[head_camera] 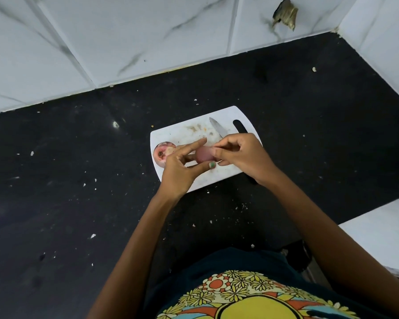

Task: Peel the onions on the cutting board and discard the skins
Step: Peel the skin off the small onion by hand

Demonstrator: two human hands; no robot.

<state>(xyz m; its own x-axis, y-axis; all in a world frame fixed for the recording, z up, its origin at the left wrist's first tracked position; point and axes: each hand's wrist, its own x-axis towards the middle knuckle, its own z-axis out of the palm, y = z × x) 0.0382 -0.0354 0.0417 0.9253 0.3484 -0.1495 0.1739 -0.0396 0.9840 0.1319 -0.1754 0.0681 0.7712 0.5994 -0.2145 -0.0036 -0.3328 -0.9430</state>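
Onion point(202, 155): just over the cutting board point(219, 176), so skins drop there.
Left hand point(180, 171): my fingers half curled, bracing it.
Right hand point(238, 155): my fingertips pinched on its skin edge.
Other onion point(162, 155): waits at board's left end.
Knife point(217, 128): parked on board's far side.

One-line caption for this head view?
Both hands, left hand and right hand, peel a small onion above the cutting board; knife rests behind.
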